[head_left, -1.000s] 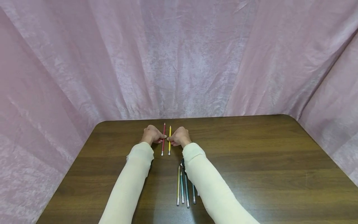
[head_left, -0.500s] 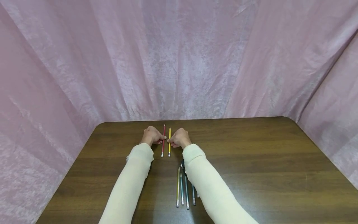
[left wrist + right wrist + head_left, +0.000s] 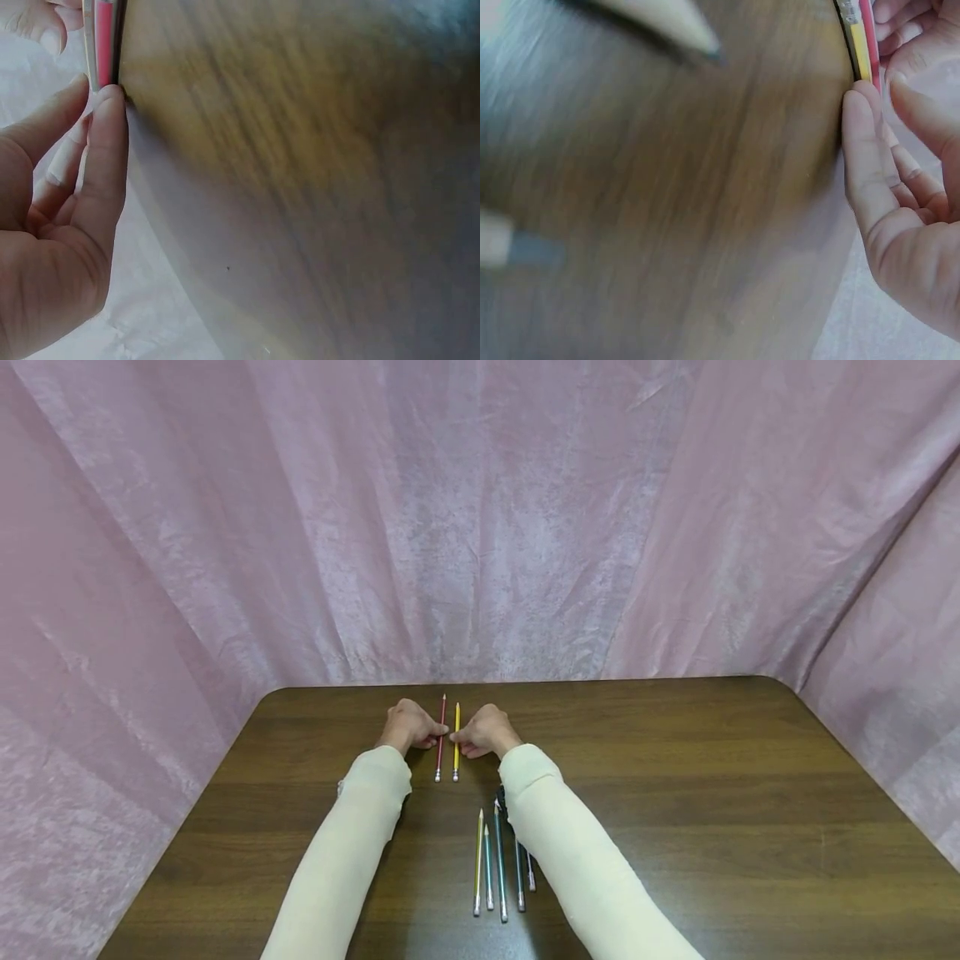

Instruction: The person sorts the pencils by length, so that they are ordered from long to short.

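Observation:
Two pencils lie side by side near the table's far edge, tips pointing away, white erasers toward me. My left hand pinches the red pencil near its middle with thumb and finger. Just right of it, my right hand pinches the yellow pencil the same way. A narrow gap separates the pencils in the head view. The left wrist view has the left fingers at the red pencil; in the right wrist view the right fingers meet the yellow pencil.
Several more pencils lie nearer me on the brown wooden table: a yellow-green pencil, a teal pencil and others partly under the right sleeve. A pink curtain hangs behind the far edge.
The right forearm has shifted slightly right, uncovering more of the near pencils. Both hands keep their places at the red and yellow pencils, and the head view has tilted a little.

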{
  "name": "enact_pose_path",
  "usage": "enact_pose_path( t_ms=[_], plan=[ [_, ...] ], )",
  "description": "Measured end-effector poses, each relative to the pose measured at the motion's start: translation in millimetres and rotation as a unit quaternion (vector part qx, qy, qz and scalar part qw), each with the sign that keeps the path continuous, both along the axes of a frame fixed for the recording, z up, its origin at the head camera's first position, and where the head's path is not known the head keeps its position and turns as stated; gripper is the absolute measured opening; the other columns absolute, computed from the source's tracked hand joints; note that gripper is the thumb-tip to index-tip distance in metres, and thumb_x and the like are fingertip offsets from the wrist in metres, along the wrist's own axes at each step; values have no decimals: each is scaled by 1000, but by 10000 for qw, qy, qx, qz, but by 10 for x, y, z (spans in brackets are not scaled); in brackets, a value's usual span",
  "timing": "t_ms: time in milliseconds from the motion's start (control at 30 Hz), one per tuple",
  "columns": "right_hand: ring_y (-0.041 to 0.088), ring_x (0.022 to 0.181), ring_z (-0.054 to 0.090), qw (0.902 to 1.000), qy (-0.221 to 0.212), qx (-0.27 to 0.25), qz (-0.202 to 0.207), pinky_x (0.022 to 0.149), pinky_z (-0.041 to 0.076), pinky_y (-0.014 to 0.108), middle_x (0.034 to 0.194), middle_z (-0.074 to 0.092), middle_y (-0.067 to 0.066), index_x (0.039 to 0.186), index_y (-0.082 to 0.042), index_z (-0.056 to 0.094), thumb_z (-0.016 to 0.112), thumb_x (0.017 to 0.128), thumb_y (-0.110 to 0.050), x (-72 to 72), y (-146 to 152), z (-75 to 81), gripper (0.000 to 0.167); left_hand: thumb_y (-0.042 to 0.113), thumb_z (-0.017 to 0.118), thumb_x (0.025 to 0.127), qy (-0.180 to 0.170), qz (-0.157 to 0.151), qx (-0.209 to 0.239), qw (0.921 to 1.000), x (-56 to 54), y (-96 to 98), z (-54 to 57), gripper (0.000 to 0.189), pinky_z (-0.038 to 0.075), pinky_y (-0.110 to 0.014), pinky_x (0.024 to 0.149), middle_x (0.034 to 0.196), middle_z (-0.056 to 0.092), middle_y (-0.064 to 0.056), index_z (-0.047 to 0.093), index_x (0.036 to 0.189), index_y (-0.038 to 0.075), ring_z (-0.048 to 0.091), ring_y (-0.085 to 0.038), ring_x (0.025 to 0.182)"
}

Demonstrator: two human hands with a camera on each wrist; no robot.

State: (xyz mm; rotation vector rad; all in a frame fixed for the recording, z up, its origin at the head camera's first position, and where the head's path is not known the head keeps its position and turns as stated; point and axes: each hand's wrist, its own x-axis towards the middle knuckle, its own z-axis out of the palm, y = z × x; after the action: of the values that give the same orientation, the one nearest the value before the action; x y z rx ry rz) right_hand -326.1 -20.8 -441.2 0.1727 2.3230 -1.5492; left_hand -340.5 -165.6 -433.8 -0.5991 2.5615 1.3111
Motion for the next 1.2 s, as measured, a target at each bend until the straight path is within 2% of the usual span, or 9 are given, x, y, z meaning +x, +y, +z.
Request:
enact_pose_path(
  t_ms=[200,333,433,567,667,800,1000,1200],
  plan=[
    [16,52,64,9991,99,292,275,55,62,28,66,69,14,87,10,71,78,87,-6,6,79,48,18,9,87,78,39,-205,-169,9996,48,-8,69,19,60,-25,51,60,67,-10,73,77,-3,64,-13,47],
    [16,55,66,9973,273,453,503,57,62,26,69,70,14,90,10,72,76,89,-8,26,184,162,18,8,87,77,169,-366,-192,9990,97,-17,145,17,61,-27,54,60,68,-10,74,74,-3,63,-13,46],
    [19,62,70,9955,404,405,753,63,63,29,75,71,16,96,11,72,75,91,-9,78,296,284,21,8,87,78,282,-536,-209,9979,145,-17,198,16,62,-29,56,60,68,-10,75,74,-2,63,-13,46],
    [21,69,72,9929,516,309,1030,74,63,35,80,72,16,102,11,72,73,93,-13,160,448,418,26,10,84,81,489,-910,-142,9945,217,-11,274,15,63,-31,60,62,69,-9,75,79,-3,63,-12,49],
    [21,72,72,9923,529,252,1092,78,62,38,81,73,15,103,10,72,73,93,-15,207,541,478,26,10,83,83,669,-1162,-29,9910,281,-2,337,15,64,-36,66,64,69,-9,76,82,-3,65,-12,51],
    [25,77,73,9922,511,178,1120,80,62,39,84,73,17,103,8,72,73,93,-15,255,648,532,26,10,82,84,757,-1324,149,9882,376,17,412,15,63,-41,73,66,70,-11,75,84,-4,68,-16,56],
    [28,78,73,9920,594,82,1109,80,62,42,84,73,18,103,8,71,74,92,-15,339,790,596,25,12,80,87,666,-1613,163,9845,544,43,519,18,64,-38,73,77,73,-16,75,91,-5,71,-19,64],
    [26,74,73,9899,649,59,1257,77,63,41,81,72,16,103,9,71,73,93,-14,454,912,590,26,15,80,87,604,-1955,-9,9788,714,75,547,20,64,-39,73,74,72,-11,75,91,-4,70,-17,64]
  ],
)
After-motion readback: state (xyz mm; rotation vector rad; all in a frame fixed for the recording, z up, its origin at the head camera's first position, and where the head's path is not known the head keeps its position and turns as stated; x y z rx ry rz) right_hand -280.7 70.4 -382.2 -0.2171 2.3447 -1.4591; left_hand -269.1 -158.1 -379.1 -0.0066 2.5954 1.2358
